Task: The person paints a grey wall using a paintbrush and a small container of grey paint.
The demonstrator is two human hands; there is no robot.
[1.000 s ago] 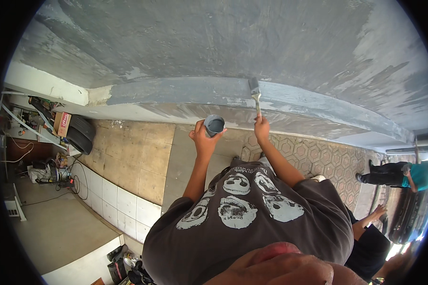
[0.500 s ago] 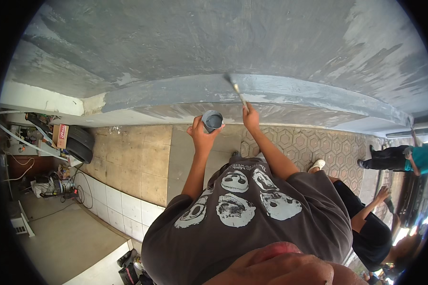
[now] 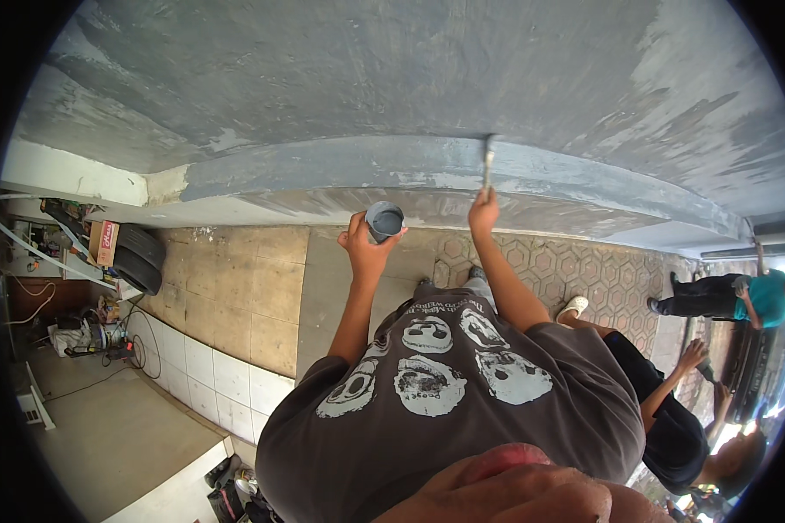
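My left hand (image 3: 368,248) is wrapped round a small grey cup (image 3: 384,221) with dark grey paint inside. In my right hand (image 3: 484,212) is the handle of a paintbrush (image 3: 489,161), raised toward the wall. The bristles touch, or come very near, the line where the lighter grey ledge (image 3: 323,163) meets the darker grey wall surface (image 3: 392,70). Uneven brush strokes show across the wall, and paler streaks mark its right part. The cup is held apart from the wall, left of the brush and lower.
Tiled and patterned paving (image 3: 541,261) lies below the wall. At left are a stack of tyres (image 3: 139,260), a cardboard box (image 3: 103,243) and cables. Two other people are at right, one in a black shirt (image 3: 667,449), one in a teal shirt (image 3: 766,298), near a dark vehicle (image 3: 746,375).
My right hand has carried the brush rightward along the ledge's upper edge, and the brush now stands more upright. The cup in my left hand has barely moved.
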